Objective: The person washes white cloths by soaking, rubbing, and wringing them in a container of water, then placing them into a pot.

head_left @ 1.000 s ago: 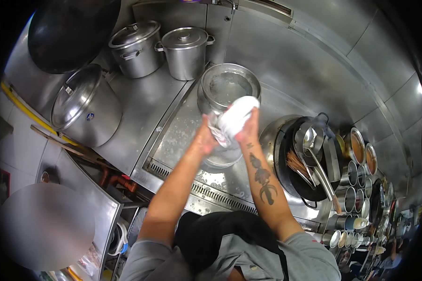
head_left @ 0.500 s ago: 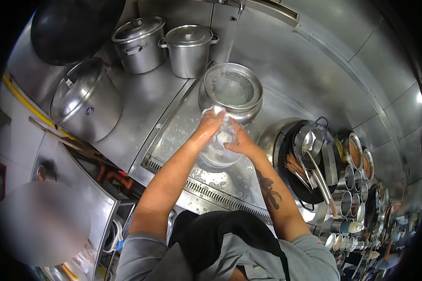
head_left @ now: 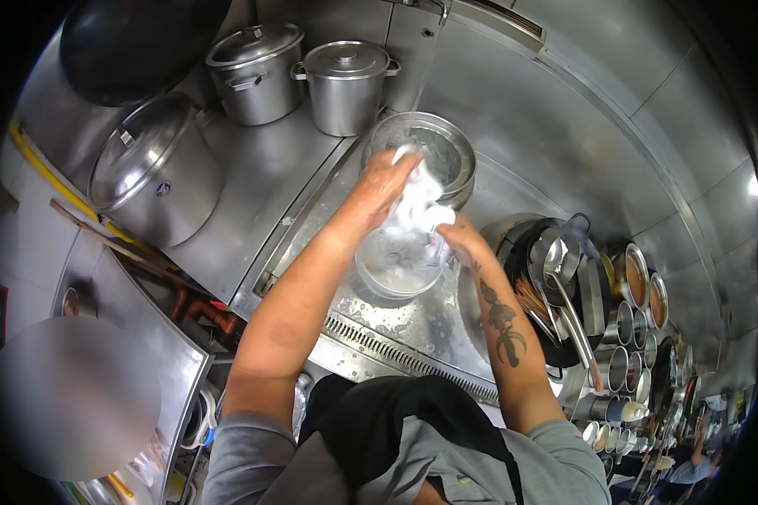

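A wet white cloth (head_left: 419, 202) is stretched between my two hands, blurred by motion. My left hand (head_left: 389, 181) grips its upper end, fingers closed, in front of the water-filled metal pot (head_left: 459, 168). Lower and to the right, my right hand (head_left: 461, 234) is closed around the other end. Beneath the cloth stands a round metal basin (head_left: 387, 290) with cloudy liquid in it, on the wet steel counter (head_left: 328, 295).
Lidded stockpots (head_left: 345, 88) stand at the back left, with a larger lidded pot (head_left: 164, 185) nearer. On the right, a wok (head_left: 522, 252) holds a ladle (head_left: 556, 261) and a bamboo brush (head_left: 532, 303). A drain grate (head_left: 396, 358) runs along the front. A faucet (head_left: 440, 10) hangs above.
The cloth has come up out of the basin, and both hands have risen and spread apart with it. The water stream from the faucet is no longer visible.
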`<action>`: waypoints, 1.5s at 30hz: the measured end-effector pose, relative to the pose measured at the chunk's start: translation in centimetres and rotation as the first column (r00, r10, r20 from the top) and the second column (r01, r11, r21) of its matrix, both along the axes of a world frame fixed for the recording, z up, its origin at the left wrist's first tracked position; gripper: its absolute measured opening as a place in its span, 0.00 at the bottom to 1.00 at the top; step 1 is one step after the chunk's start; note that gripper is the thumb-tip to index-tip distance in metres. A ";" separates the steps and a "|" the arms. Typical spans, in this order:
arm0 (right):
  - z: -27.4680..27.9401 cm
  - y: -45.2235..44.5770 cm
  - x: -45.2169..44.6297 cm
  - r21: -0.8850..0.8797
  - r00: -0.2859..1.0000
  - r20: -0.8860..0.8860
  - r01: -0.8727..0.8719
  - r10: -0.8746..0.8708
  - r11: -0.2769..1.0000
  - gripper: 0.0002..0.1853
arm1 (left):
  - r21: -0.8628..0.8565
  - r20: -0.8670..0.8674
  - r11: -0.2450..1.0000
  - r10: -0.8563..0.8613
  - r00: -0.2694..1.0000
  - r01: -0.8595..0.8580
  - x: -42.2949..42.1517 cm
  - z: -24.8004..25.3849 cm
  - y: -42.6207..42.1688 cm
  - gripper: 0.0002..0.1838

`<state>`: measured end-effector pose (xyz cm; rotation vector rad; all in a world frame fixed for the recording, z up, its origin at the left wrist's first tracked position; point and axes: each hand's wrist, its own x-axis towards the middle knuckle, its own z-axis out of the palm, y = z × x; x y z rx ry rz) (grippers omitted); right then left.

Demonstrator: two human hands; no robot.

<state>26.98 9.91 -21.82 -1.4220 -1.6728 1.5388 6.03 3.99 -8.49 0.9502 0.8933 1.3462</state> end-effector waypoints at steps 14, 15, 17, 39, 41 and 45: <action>16.5 -1.0 -5.1 0.477 0.892 0.323 -0.441 0.315 0.760 0.23 | -0.197 -0.853 0.980 -0.169 0.493 -0.004 -4.0 -13.5 0.2 0.28; 12.0 0.8 -4.9 0.638 0.856 0.447 -0.510 0.261 0.577 0.21 | -0.074 -0.914 0.997 -0.067 0.400 -0.003 -4.6 -15.1 0.2 0.30; 7.4 -0.4 -6.1 0.404 0.832 0.479 -0.491 0.279 0.772 0.24 | 0.040 -0.945 0.998 0.055 0.324 -0.054 -4.8 -18.2 -0.1 0.34; 21.4 -1.3 -3.9 0.464 0.839 0.397 -0.533 0.372 0.707 0.26 | -0.120 -0.975 0.984 -0.092 0.204 -0.132 -3.2 -20.1 -4.4 0.19; 22.6 -1.5 -4.1 0.534 0.873 0.343 -0.486 0.348 0.692 0.26 | -0.123 -0.968 0.981 -0.085 0.237 -0.147 -3.2 -20.4 -4.1 0.19; 18.8 -0.6 -3.8 0.504 0.871 0.293 -0.492 0.395 0.710 0.26 | -0.121 -0.962 0.975 -0.070 0.264 -0.184 -2.9 -21.0 -4.3 0.19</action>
